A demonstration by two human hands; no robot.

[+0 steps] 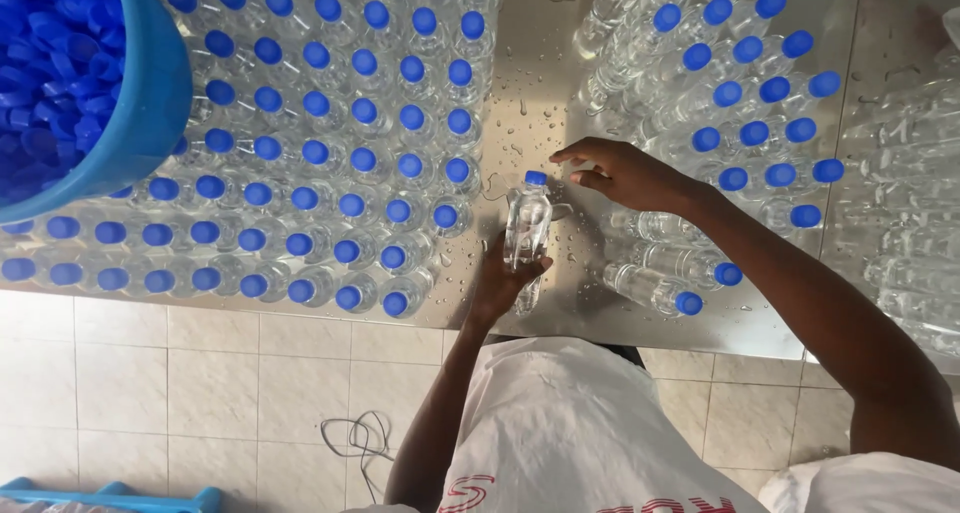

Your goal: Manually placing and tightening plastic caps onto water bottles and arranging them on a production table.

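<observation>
While my left hand (500, 278) wraps around the lower body of a clear bottle (527, 228) standing upright on the wet steel table (530, 83), its blue cap (536, 179) points away from me in the open lane between two crowds of bottles. My right hand (625, 173) hovers just beside the cap with fingers loosely spread, holding nothing, fingertips near the cap but, as far as I can tell, not touching it.

To do this well, I judge the lower grip should stay firm and low so the bottle cannot twist, since the water droplets on the steel make the base likely to slide.

To the left, upright capped bottles (330, 153) stand packed in rows, the nearest just beside my left wrist. To the right, more capped bottles (720, 123) lie on their sides, close under my right forearm. A blue tub of loose caps (90, 83) sits well apart at far left. Free room is mainly the narrow lane ahead; the table's near edge lies just behind my left hand.
</observation>
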